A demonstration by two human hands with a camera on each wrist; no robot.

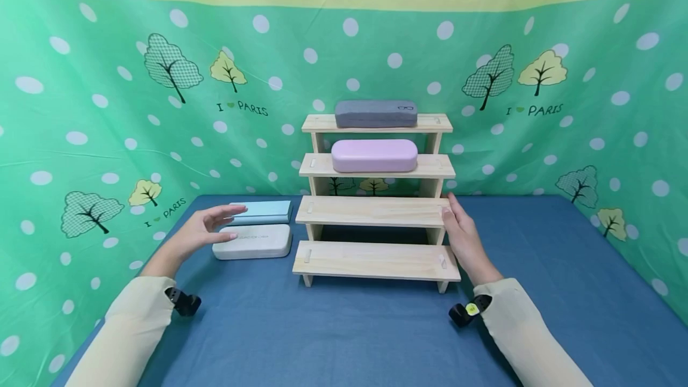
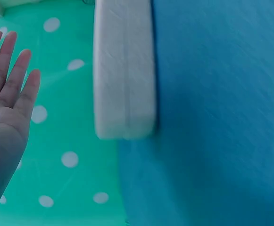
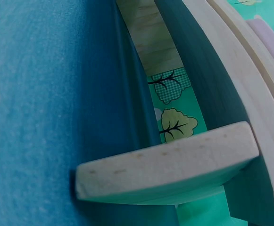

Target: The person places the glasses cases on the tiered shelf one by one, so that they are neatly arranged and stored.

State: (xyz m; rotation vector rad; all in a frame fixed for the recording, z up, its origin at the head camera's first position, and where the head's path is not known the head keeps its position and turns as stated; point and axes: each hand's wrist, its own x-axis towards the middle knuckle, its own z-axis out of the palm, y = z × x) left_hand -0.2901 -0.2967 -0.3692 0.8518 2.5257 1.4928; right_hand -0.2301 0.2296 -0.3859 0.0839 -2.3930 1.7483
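My left hand (image 1: 196,233), fingers apart and holding nothing, is over the left ends of a white glasses case (image 1: 258,243) and a light blue case (image 1: 269,212), which lie side by side on the table. In the left wrist view the white case (image 2: 122,70) shows its long seamed side, with my left palm (image 2: 4,108) away from it. At the right side of a four-step wooden shelf (image 1: 371,211), my right hand (image 1: 466,237) rests along the edge with fingers extended. A grey glasses case (image 1: 376,114) lies on the top step, a lilac case (image 1: 374,156) on the step below.
A blue cloth (image 1: 344,333) covers the table. Behind hangs a green curtain (image 1: 301,88) with dots and printed trees. In the right wrist view a wooden shelf leg (image 3: 165,165) stands close to the camera. Each wrist wears a small black camera.
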